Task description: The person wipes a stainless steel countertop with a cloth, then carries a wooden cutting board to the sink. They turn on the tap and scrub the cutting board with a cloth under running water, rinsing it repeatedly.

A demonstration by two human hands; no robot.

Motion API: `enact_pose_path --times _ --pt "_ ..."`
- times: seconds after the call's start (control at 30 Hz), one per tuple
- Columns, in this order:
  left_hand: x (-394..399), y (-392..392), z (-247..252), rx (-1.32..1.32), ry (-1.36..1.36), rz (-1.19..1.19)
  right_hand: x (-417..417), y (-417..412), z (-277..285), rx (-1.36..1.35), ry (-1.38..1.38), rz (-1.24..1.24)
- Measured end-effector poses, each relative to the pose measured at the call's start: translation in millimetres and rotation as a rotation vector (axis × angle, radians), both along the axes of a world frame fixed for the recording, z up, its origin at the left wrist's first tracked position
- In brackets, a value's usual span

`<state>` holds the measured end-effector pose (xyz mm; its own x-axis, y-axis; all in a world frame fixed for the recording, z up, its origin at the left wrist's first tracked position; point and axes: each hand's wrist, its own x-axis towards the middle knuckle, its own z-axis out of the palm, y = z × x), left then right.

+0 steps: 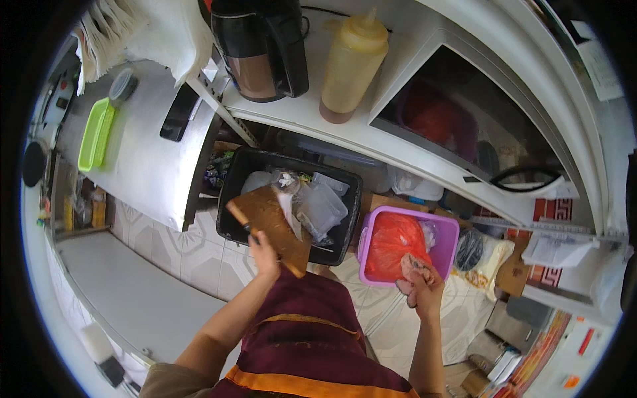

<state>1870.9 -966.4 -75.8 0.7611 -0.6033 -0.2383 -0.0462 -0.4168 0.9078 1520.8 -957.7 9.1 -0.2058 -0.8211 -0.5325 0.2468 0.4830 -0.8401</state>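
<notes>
My left hand (264, 254) grips the near edge of a brown wooden cutting board (266, 211). The board tilts over a black plastic bin (352, 214), which holds clear plastic containers (323, 209) and other refuse. A pale, thin strip (288, 211) lies against the board's far side; I cannot tell whether it touches the board. In my right hand (427, 293) is a crumpled pinkish cloth (415, 271) with dark edging. That hand is above the near rim of a purple plastic bin (448, 236), where a red plastic bag (393, 244) sits.
A metal table (144, 164) at left carries a green basket (95, 134) and a phone (180, 113). On the white shelf (308, 107) ahead stand a dark jug (261, 54), a yellowish squeeze bottle (354, 67) and a microwave oven (463, 109). White plastic bags (490, 258) lie right of the purple bin.
</notes>
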Motion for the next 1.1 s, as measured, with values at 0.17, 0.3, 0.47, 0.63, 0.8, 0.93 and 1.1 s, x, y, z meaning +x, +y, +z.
enact_pose_path --times 0.17,0.3,0.47,0.63,0.8,0.93,1.1 --pt "-80.8 -47.8 1.3 0.258 -0.121 0.010 -17.3 -14.3 -4.8 0.048 -0.014 0.093" --pt "-45.0 -44.6 -52.8 0.160 -0.290 -0.066 -23.3 -11.4 -16.5 -0.023 -0.112 0.144" --pt "-45.5 -49.8 -28.9 0.236 -0.143 -0.076 19.1 -25.9 -31.6 -0.093 -0.327 0.205" --pt "-15.8 -21.2 4.7 0.180 -0.167 -0.087 121.4 -37.4 -55.4 -0.263 -0.549 0.406" --pt "-0.4 2.7 41.5 0.057 -0.111 -0.147 206.1 -23.6 -89.1 -0.374 -0.379 0.530" --pt "-17.4 1.8 104.6 0.033 0.051 -0.177 219.1 -22.0 -54.8 -0.680 -0.195 0.668" --pt "-23.8 20.9 183.9 0.098 0.065 -0.159 228.3 -62.8 -93.3 -0.804 0.000 0.690"
